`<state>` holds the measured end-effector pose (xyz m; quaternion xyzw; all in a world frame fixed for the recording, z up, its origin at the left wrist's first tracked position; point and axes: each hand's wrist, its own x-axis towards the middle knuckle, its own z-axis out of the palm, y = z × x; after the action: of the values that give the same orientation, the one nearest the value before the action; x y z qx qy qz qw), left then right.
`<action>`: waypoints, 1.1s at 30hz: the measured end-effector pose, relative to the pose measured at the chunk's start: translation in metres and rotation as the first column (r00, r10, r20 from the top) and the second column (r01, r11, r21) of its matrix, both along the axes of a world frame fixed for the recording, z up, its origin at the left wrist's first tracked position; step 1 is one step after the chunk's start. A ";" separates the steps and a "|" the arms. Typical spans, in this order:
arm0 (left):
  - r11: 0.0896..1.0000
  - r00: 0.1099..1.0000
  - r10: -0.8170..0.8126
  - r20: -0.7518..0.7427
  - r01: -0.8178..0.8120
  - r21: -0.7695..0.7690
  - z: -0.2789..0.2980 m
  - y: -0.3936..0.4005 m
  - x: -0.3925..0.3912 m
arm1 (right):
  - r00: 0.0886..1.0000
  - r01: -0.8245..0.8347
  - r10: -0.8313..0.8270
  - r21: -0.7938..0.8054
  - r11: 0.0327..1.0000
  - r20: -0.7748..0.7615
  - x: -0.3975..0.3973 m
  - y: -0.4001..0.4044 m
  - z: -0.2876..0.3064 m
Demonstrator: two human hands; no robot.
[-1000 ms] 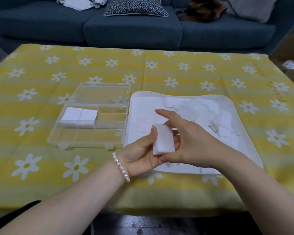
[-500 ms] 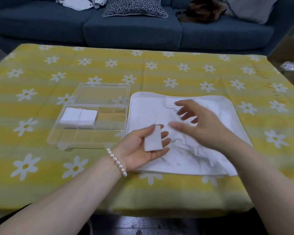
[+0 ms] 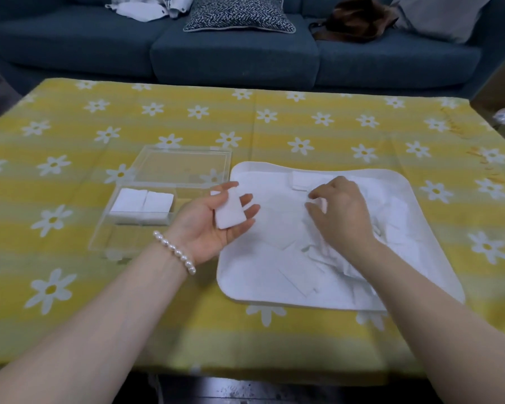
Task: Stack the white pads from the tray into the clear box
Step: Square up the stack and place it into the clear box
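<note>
A white tray (image 3: 414, 199) sits on a table with a yellow cloth (image 3: 303, 126) that has white daisies on it. The tray has many loose white pads (image 3: 397, 223) in it. They lie in a messy pile, mostly on the right side and at the back. Some lie flat and some overlap.

Just to the left of the tray is a clear box (image 3: 123, 237) with its lid (image 3: 184, 167) open and lying flat behind it. The box has small rooms inside. The back left room holds two stacks of white pads (image 3: 142, 204), side by side and touching. The front rooms look bare, with only the yellow cloth showing through.

The left hand (image 3: 213, 223) is palm up, between the box and the tray. A small stack of pads (image 3: 229, 211) rests on its fingers. The thumb presses on the top edge of the stack, and the fingers are loosely spread under it. A pearl bracelet (image 3: 175, 252) is on that wrist.

The right hand (image 3: 338, 214) is palm down over the pile in the tray. Its fingers are curled and touch the pads. I cannot tell if it is pinching one.

A blue sofa (image 3: 233, 56) with a patterned cushion (image 3: 236, 16) is behind the table.
</note>
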<state>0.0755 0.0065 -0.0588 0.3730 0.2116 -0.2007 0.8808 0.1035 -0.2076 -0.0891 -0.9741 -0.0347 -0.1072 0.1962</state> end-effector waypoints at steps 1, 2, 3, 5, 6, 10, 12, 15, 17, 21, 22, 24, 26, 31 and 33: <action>1.000 1.000 0.013 0.009 -0.013 0.012 0.001 0.002 0.001 | 0.998 -0.055 0.055 -0.020 0.998 -0.010 -0.002 0.008 -0.005; 0.999 1.000 0.021 0.017 -0.021 0.024 0.002 0.003 0.002 | 0.994 -0.106 0.104 -0.043 0.993 -0.047 -0.004 0.016 -0.009; 0.999 0.999 0.024 0.024 -0.024 0.033 0.003 0.003 0.003 | 0.985 -0.145 0.137 -0.074 0.987 -0.101 -0.006 0.023 -0.013; 0.999 0.999 0.020 0.029 -0.021 0.043 0.004 0.003 0.003 | 0.971 -0.179 0.142 -0.193 0.965 -0.190 -0.008 0.035 -0.021; 0.999 0.999 0.016 0.031 -0.017 0.047 0.005 0.004 0.003 | 0.968 -0.169 0.112 -0.259 0.951 -0.223 -0.008 0.040 -0.023; 0.998 0.999 0.026 0.030 -0.027 0.057 0.006 0.007 0.004 | 0.914 -0.083 -0.060 -0.329 0.941 -0.402 0.003 0.052 -0.018; 0.998 0.999 0.038 0.028 -0.040 0.057 0.006 0.009 0.004 | 0.862 -0.090 -0.078 -0.303 0.949 -0.501 0.013 0.053 -0.013; 0.998 0.999 0.042 0.022 -0.043 0.053 0.008 0.010 0.004 | 0.829 -0.129 -0.021 -0.226 0.966 -0.559 0.021 0.051 -0.010; 0.998 0.999 0.045 0.021 -0.046 0.046 0.010 0.011 0.005 | 0.837 -0.131 0.016 -0.170 0.977 -0.548 0.019 0.048 -0.010; 0.996 0.997 0.080 0.012 -0.080 0.036 0.012 0.014 0.006 | 0.828 -0.061 0.034 -0.029 0.998 -0.559 0.014 0.043 -0.007; 0.996 0.996 0.087 0.008 -0.087 0.034 0.012 0.014 0.006 | 0.841 -0.049 0.034 -0.013 0.999 -0.540 0.016 0.045 -0.006; 0.995 0.996 0.094 -0.001 -0.094 0.033 0.012 0.013 0.006 | 0.881 -0.052 0.037 -0.019 0.998 -0.472 0.021 0.053 -0.004; 0.995 0.996 0.093 -0.008 -0.092 0.035 0.012 0.012 0.005 | 0.884 -0.116 0.088 -0.034 0.993 -0.459 0.023 0.066 -0.003; 0.996 0.996 0.088 -0.018 -0.087 0.027 0.013 0.011 0.004 | 0.783 -0.253 0.146 -0.096 0.963 -0.605 0.029 0.087 -0.001; 0.996 0.996 0.090 -0.021 -0.089 0.028 0.014 0.012 0.004 | 0.775 -0.281 0.139 -0.140 0.949 -0.617 0.030 0.089 -0.001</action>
<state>0.0797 0.0180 -0.0447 0.3727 0.2406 -0.1623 0.8814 0.1335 -0.1188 -0.0902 -0.9631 -0.0918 0.2336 0.0968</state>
